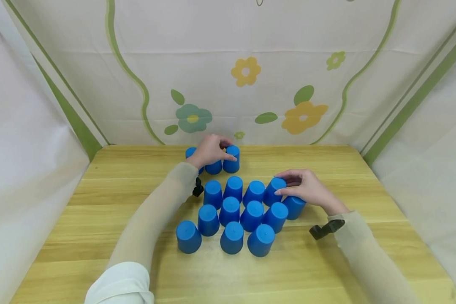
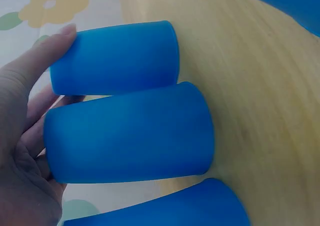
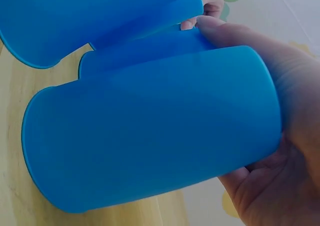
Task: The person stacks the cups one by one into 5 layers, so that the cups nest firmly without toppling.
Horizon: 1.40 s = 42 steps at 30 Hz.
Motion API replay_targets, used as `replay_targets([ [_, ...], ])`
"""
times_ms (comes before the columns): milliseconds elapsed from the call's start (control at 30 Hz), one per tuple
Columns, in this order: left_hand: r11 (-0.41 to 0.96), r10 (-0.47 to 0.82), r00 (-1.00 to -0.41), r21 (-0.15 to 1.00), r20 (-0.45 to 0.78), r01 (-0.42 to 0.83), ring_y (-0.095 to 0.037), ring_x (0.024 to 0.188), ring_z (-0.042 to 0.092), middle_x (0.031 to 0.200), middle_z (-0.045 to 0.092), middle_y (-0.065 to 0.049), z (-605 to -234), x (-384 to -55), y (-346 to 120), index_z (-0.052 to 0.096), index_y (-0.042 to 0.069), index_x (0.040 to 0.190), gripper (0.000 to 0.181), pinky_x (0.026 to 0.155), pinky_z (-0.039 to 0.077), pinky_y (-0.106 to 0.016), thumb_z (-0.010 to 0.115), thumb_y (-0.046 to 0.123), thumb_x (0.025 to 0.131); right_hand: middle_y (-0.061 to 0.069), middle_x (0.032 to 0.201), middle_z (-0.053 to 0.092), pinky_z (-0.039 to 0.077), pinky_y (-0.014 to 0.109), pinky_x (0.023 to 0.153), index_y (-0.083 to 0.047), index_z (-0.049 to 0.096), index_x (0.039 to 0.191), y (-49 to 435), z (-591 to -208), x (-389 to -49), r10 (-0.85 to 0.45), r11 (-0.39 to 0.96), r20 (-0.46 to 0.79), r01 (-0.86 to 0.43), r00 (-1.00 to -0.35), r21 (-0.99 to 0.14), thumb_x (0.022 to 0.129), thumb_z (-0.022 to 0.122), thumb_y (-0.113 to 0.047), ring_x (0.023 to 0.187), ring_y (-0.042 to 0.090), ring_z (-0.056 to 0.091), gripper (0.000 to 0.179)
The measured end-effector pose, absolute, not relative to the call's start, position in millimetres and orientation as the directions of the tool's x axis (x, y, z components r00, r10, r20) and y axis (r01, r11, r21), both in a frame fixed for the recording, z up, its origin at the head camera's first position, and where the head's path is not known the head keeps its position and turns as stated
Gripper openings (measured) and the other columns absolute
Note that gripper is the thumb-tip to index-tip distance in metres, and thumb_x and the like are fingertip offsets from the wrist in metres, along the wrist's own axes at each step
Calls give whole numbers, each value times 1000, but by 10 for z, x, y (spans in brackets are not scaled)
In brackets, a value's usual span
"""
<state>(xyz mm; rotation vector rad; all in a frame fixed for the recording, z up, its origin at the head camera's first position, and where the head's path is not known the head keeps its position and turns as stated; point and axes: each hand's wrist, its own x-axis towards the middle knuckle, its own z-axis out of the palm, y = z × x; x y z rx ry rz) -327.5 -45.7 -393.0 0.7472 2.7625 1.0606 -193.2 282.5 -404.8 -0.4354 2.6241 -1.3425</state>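
Our left hand (image 1: 210, 151) is pinching the far cup (image 1: 232, 164) at its row's right end on the table (image 1: 319, 261); our right hand (image 1: 308, 186) is gripping the near cup (image 1: 273, 195) in the nearer group, both hands part-open around them. We are judging these upturned cups light, stiff, smooth enough to slip, and favouring a gentle hold just below the narrow tops.

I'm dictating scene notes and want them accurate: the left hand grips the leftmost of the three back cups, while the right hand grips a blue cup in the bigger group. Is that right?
Not quite: the left hand grips the rightmost back cup, not the leftmost, as the head view shows. The right hand does grip a blue cup in the bigger group.
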Motion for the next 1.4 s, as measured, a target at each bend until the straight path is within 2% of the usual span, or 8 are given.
replay_targets([
  [233,670,474,-879,629,47,395,-17,106,64,118,71,-3,-3859,-3249,-448,73,11,123,51,95,52,-35,90,33,80,8,116,72,58,33,86,-7,70,126,2884,-3979,-2043,-284,561,3,-169,-959,-810,82,88,-37,102,25,70,55],
  [533,664,464,-885,648,32,372,-17,105,64,116,71,-2,-3847,-3245,-452,73,13,121,48,94,53,-36,90,32,80,11,113,73,58,27,83,-5,72,123,2811,-3652,-2330,-252,501,144,-257,-957,-826,84,87,-29,98,23,71,48],
  [767,673,463,-886,645,15,363,-18,105,64,116,71,-3,-3846,-3247,-434,73,13,122,49,94,53,-36,90,32,81,6,112,73,58,32,85,-14,73,123,2666,-3451,-2634,-207,543,117,-213,-971,-812,79,87,-45,100,21,70,55],
  [900,670,467,-884,648,14,364,-18,105,64,116,71,-3,-3846,-3254,-431,73,12,122,49,94,53,-36,90,31,81,5,111,73,58,38,87,-15,73,123,2555,-3426,-2802,-204,566,117,-215,-972,-796,78,87,-48,101,20,70,57],
  [1200,673,468,-884,645,10,363,-18,105,64,115,71,-4,-3860,-3260,-423,73,11,123,51,94,53,-36,90,32,80,3,116,71,57,40,90,-13,72,123,2348,-3555,-3031,-243,602,45,-187,-969,-776,81,87,-42,103,20,67,53],
  [1400,669,466,-885,650,10,360,-19,105,64,116,71,-4,-3852,-3269,-420,72,11,124,51,95,53,-37,89,33,81,5,114,72,56,41,91,-10,73,122,2237,-3669,-3101,-318,638,33,-240,-947,-732,83,87,-34,103,21,68,47],
])
